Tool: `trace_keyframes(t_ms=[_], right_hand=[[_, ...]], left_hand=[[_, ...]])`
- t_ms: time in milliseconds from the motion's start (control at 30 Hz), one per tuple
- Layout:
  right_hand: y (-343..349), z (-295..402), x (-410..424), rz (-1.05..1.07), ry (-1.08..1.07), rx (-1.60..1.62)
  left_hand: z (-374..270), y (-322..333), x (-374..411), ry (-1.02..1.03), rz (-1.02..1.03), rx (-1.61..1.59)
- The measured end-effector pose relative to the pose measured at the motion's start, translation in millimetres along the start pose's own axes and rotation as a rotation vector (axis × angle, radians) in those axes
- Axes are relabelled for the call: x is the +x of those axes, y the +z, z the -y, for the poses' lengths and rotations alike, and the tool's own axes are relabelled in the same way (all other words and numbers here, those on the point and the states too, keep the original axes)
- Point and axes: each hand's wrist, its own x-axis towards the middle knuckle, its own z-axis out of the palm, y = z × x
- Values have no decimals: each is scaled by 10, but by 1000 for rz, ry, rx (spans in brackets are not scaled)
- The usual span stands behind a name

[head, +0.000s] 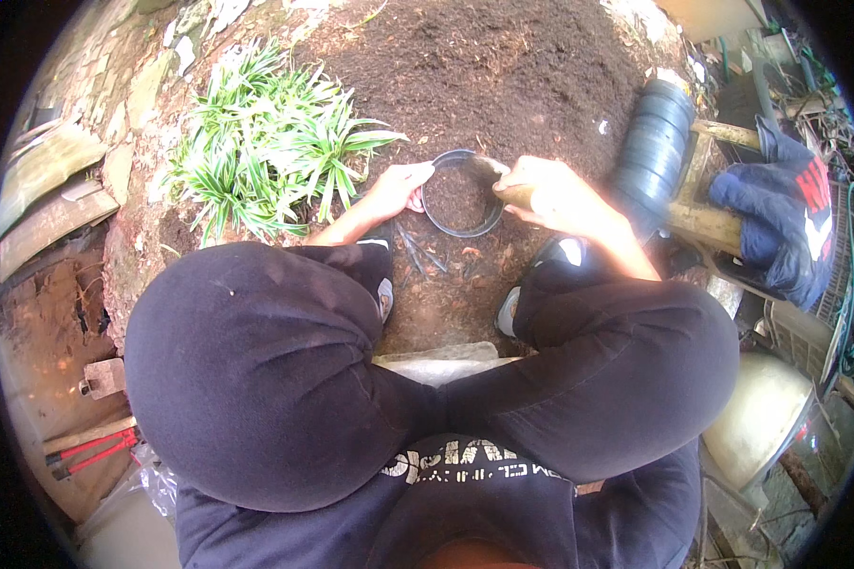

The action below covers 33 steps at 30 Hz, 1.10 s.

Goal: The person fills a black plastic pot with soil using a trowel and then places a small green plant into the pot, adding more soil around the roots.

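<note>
A round black plastic pot is between my hands above the ground, with dark soil inside it. My left hand grips the pot's left rim. In my right hand is a brownish rounded scoop or shell, held at the pot's right edge; its exact kind cannot be told. Left of the pot lies a cluster of spider plants with green and white striped leaves. Loose dark soil spreads beyond the pot.
Nested black pots lie on the right beside a wooden frame with a dark blue cloth over it. A pale rounded container stands lower right. Red-handled loppers lie lower left, below old boards.
</note>
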Motion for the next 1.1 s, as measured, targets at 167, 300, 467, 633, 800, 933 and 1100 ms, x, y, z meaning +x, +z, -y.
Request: trace_keyframes(t_ms=[167,300,467,633,800,933,1100], right_hand=[[-70,92,14,-39,-27,77],[37,-3,24,-40,-42,93],[47,59,150,-166,-30,22],[110,13,182,-208,32,79],[251,64,308,-298,199,328],[232,-2,262,-325,256,339],[272,5,258,-321,216,367]], left_hand=[[-19,6,-20,1,-17,9],[6,13,0,6,-6,5],[45,-3,44,-11,-8,-8],[61,-19,43,-27,27,-37],[33,1,66,-2,-3,-29],[62,-38,51,-33,29,-30],[46,-36,48,-10,12,-44]])
